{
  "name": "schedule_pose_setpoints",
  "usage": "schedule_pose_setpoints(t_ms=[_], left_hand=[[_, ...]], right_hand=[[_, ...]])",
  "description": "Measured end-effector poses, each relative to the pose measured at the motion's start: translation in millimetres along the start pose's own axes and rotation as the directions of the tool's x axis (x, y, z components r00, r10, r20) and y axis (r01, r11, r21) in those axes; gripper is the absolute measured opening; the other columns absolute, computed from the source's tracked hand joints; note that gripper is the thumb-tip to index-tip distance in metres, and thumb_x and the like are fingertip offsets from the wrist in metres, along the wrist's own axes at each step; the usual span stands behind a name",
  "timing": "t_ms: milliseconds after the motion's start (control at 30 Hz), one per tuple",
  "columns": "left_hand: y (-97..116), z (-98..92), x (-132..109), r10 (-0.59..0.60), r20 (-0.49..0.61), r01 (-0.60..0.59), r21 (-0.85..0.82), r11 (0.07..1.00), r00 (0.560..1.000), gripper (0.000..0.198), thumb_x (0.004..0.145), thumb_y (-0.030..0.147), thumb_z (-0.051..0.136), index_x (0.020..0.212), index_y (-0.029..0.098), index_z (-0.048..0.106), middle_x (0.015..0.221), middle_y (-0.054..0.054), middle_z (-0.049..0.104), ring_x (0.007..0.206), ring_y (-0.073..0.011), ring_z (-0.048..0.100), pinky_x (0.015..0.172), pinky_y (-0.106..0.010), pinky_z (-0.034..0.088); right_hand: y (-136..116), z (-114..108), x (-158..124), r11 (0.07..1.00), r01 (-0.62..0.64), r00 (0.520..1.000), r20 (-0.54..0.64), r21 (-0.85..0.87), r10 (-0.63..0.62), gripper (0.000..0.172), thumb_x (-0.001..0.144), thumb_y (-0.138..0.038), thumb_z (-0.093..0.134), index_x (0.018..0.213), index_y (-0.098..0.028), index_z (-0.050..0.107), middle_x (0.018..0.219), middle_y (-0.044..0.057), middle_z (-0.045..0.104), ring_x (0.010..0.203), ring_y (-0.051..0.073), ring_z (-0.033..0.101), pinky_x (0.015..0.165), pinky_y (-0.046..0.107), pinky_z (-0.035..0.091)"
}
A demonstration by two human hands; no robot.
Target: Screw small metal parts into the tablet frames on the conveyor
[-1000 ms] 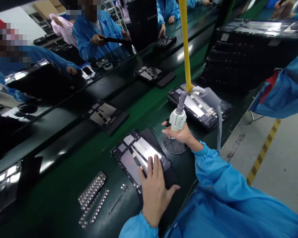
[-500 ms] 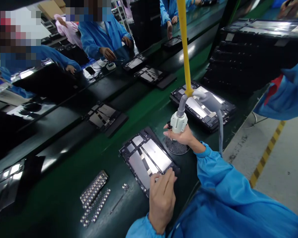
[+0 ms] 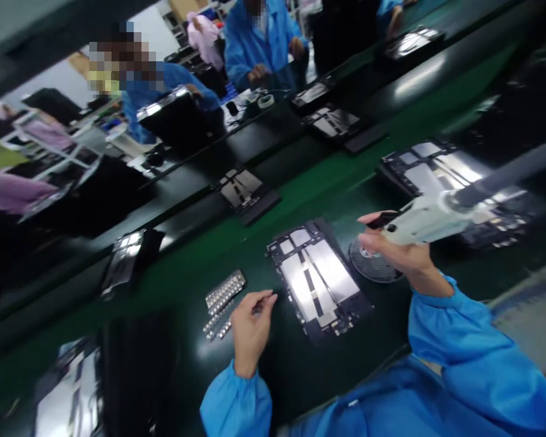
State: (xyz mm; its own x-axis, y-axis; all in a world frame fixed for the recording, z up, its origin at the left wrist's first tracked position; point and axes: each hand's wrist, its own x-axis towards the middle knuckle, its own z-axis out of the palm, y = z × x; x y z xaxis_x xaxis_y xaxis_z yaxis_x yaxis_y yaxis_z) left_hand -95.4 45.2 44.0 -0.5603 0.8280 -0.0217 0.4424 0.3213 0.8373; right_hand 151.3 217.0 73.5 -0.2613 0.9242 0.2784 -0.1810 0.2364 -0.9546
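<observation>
My right hand (image 3: 403, 252) is wrapped around a white electric screwdriver (image 3: 428, 220), which is tilted, with its grey hose running off to the right. Below the hand lies a round perforated disc (image 3: 375, 264); the tool's tip is hidden. Over the dark worktop, my left hand (image 3: 253, 325) has its thumb and forefinger pinched together; what they hold, if anything, is too small to make out. It is between an opened tablet (image 3: 318, 276), whose silvery inside faces up, and strips of small parts (image 3: 225, 294).
Stacked opened tablets (image 3: 437, 167) lie at the right, beyond the disc. Another tablet (image 3: 243, 188) rests on the green belt (image 3: 295, 191). At the lower left is a further tablet unit (image 3: 70, 394). Co-workers in blue sleeves (image 3: 273, 36) sit across the line.
My left hand has left the tablet's near end and moved left towards the small parts, its fingers now pinched. The screwdriver has gone from upright to tilted. The whole view has shifted.
</observation>
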Motion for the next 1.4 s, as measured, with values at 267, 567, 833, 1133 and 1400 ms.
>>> schedule_pose_setpoints(t_ms=[267, 567, 833, 1133, 1400], left_hand=[[-9, 24.7, 31, -0.181, 0.167, 0.220, -0.259, 0.940, 0.969, 0.031, 0.066, 0.043, 0.072, 0.075, 0.013, 0.070, 0.062, -0.005, 0.068, 0.058, -0.0152, 0.064, 0.052, -0.024, 0.050], [-13, 30.5, 46, -0.173, 0.170, 0.212, -0.256, 0.943, 0.970, 0.019, 0.071, 0.031, 0.069, 0.076, 0.013, 0.064, 0.063, 0.000, 0.062, 0.054, -0.0082, 0.054, 0.043, -0.016, 0.042], [-7, 17.5, 73, -0.277, 0.444, 0.405, -0.224, 0.887, 0.852, 0.019, 0.064, 0.017, 0.073, 0.078, 0.011, 0.062, 0.056, 0.000, 0.063, 0.047, -0.0111, 0.061, 0.038, -0.014, 0.042], [-7, 17.7, 74, -0.300, 0.456, 0.434, -0.224, 0.873, 0.838, 0.014, 0.068, 0.010, 0.064, 0.082, 0.011, 0.063, 0.064, -0.002, 0.066, 0.048, -0.0100, 0.063, 0.038, -0.014, 0.043], [-11, 20.9, 75, -0.281, 0.414, 0.403, -0.244, 0.882, 0.866, 0.014, 0.071, 0.013, 0.064, 0.085, 0.012, 0.067, 0.060, -0.003, 0.067, 0.046, -0.0126, 0.062, 0.040, -0.019, 0.046]], right_hand=[[-16, 81, 0, 0.983, -0.148, 0.949, 0.296, 0.106, 0.110, 0.030, 0.071, -0.033, 0.075, 0.094, -0.018, 0.065, 0.052, -0.005, 0.058, 0.043, 0.011, 0.054, 0.041, 0.024, 0.048], [3, 148, 7, 0.960, -0.250, 0.896, 0.406, 0.123, 0.181, 0.027, 0.065, -0.028, 0.075, 0.088, -0.016, 0.067, 0.053, -0.004, 0.057, 0.046, 0.011, 0.053, 0.047, 0.026, 0.049], [20, 168, 6, 0.973, -0.232, 0.896, 0.388, -0.008, 0.217, 0.029, 0.061, -0.032, 0.077, 0.083, -0.015, 0.067, 0.058, -0.001, 0.060, 0.050, 0.012, 0.055, 0.046, 0.024, 0.047], [25, 170, 4, 0.957, -0.290, 0.862, 0.434, -0.003, 0.262, 0.035, 0.062, -0.036, 0.078, 0.088, -0.016, 0.066, 0.055, -0.003, 0.059, 0.046, 0.012, 0.054, 0.046, 0.025, 0.049], [30, 173, 6, 0.990, -0.121, 0.857, 0.495, -0.073, 0.141, 0.024, 0.063, -0.034, 0.075, 0.073, -0.019, 0.060, 0.065, 0.001, 0.063, 0.058, 0.014, 0.058, 0.056, 0.027, 0.052]])
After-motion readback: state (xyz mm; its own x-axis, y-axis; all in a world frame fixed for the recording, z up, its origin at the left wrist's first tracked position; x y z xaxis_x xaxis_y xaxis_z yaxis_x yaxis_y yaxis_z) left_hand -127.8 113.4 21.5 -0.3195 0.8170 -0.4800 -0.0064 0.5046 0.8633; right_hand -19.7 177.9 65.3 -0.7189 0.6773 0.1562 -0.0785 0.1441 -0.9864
